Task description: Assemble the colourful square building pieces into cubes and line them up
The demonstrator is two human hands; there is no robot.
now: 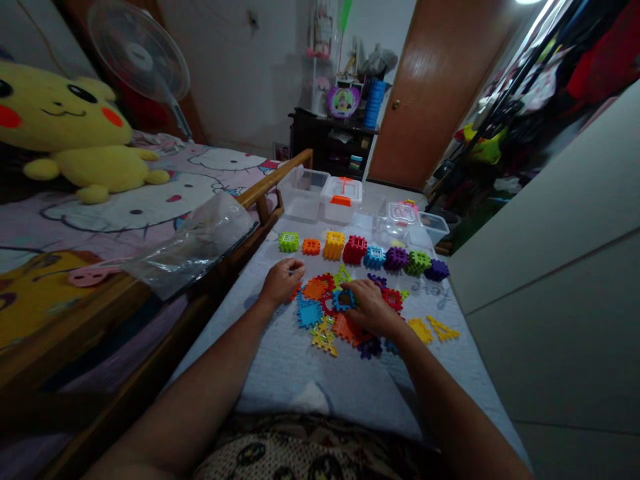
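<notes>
My right hand (371, 305) reaches into a loose pile of plastic interlocking pieces, its thumb and fingers closed on a blue square interlocking piece (345, 300). My left hand (283, 281) is at the pile's left edge with curled fingers; whatever they may hold is hidden. Around my hands lie an orange piece (315, 289), a light blue square piece (309, 313), a yellow triangular piece (325, 337) and an orange-red piece (347, 328) partly under my right hand. Yellow pieces (443, 329) lie apart at the right.
Behind the pile runs a row of colour-sorted stacks, among them a yellow stack (333, 246) and a red stack (355, 249). Clear plastic boxes (304, 200) stand at the table's far end. A wooden bed rail (260, 197) borders the left, a pale cabinet (550, 267) the right.
</notes>
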